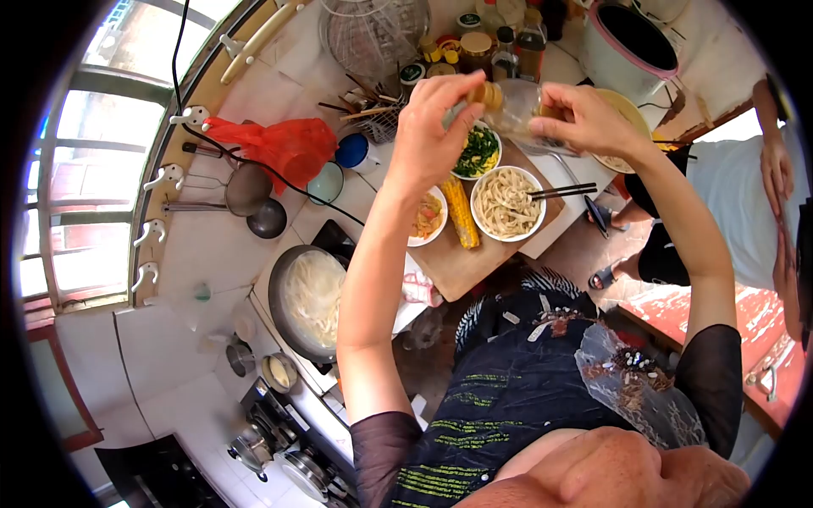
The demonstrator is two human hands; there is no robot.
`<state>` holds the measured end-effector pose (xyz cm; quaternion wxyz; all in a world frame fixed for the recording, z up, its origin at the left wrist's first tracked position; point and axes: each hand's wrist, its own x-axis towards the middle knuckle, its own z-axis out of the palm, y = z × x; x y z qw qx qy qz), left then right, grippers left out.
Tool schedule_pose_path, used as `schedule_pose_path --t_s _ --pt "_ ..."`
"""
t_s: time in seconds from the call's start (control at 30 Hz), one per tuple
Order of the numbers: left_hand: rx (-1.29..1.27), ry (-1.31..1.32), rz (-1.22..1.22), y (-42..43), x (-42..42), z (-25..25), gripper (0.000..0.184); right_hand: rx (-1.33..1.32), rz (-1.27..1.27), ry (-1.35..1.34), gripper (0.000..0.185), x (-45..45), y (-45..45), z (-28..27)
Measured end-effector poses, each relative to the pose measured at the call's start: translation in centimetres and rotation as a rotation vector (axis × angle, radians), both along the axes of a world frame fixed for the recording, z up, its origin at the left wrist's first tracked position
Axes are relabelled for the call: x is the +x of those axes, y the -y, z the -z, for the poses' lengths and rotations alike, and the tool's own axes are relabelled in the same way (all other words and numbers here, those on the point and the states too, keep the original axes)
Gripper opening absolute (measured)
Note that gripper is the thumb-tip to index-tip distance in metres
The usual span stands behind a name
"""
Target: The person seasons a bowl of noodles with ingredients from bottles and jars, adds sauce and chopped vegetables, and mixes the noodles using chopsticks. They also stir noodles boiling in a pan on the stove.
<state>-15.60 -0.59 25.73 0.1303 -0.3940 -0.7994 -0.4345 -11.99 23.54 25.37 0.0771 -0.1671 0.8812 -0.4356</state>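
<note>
Both hands are raised above the food. My left hand (pixel 432 123) is closed, its thumb and fingers pinching a gold-coloured lid (pixel 486 94). My right hand (pixel 589 120) is closed around a clear jar (pixel 513 106), which lies tilted between the two hands; whether lid and jar are joined is unclear. Beneath them stands a white bowl of noodles (pixel 508 203) with dark chopsticks (pixel 566 192) across its rim. Beside it are a bowl of greens and egg (pixel 478 154), a corn cob (pixel 460 212) and a bowl of orange-yellow food (pixel 426 213).
The dishes stand on a wooden board (pixel 453 269). To the left, a pan (pixel 292 326) holds noodles in pale liquid. Bottles and jars (pixel 500 52) line the back near a rice cooker (pixel 631 49). A red bag (pixel 288 144) hangs by the window. Another person (pixel 745 203) is at right.
</note>
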Motion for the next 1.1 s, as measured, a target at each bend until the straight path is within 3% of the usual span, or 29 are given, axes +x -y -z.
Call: schedule_pose_path --t_s 0.03,0.1,0.13,0.23,0.3,0.43,0.53,0.57,0.63,0.73,0.83,0.93,1.03,1.1 --pt "-0.001 -0.007 0.000 -0.1 -0.4 0.4 0.037 -0.001 0.000 -0.007 0.037 -1.1 0.0 0.4" --pt "0.271 0.207 -0.055 -0.8 -1.1 0.7 0.048 -0.187 0.101 -0.008 0.039 -3.6 0.3 1.7" --pt "0.223 0.236 -0.077 -0.4 -1.3 1.3 0.056 -0.237 0.118 0.110 0.041 -4.8 0.2 2.4" --pt "0.124 0.202 -0.294 0.6 0.7 2.5 0.029 -0.319 0.210 0.104 0.033 -8.5 1.4 6.7" --pt "0.165 0.310 -0.410 0.0 2.2 4.8 0.013 -0.368 0.217 0.125 0.048 -11.0 1.8 10.5" --pt "0.246 0.605 -0.503 -1.0 4.7 8.4 0.012 -0.369 0.244 0.160 0.049 -14.8 3.1 17.9" --pt "0.270 0.653 -0.500 -1.1 5.2 11.6 0.015 -0.352 0.289 0.199 0.049 -16.4 3.6 23.8" --pt "0.328 0.694 -0.440 0.0 6.8 9.1 0.015 -0.273 0.336 0.187 0.049 -14.4 3.9 21.0" --pt "0.321 0.754 -0.456 -0.4 6.7 10.5 0.014 -0.351 0.337 0.279 0.045 -14.5 3.7 23.1" --pt "0.349 0.754 -0.447 -1.1 6.4 10.8 0.012 -0.332 0.297 0.181 0.040 -13.9 3.0 23.8" --pt "0.274 0.763 -0.424 -0.6 6.6 8.4 0.013 -0.187 0.460 -0.004 0.039 -11.0 2.1 18.9" --pt "0.201 0.579 -0.323 -1.2 5.7 9.1 0.031 -0.149 0.647 -0.167 0.040 -11.8 0.6 15.7" --pt "0.311 0.661 -0.318 -1.7 5.7 7.6 0.027 -0.106 0.754 -0.365 0.045 -14.8 1.3 12.2" --pt "0.299 0.683 -0.283 -2.3 5.7 8.4 0.025 0.139 0.754 -0.551 0.046 -17.4 0.6 13.2"
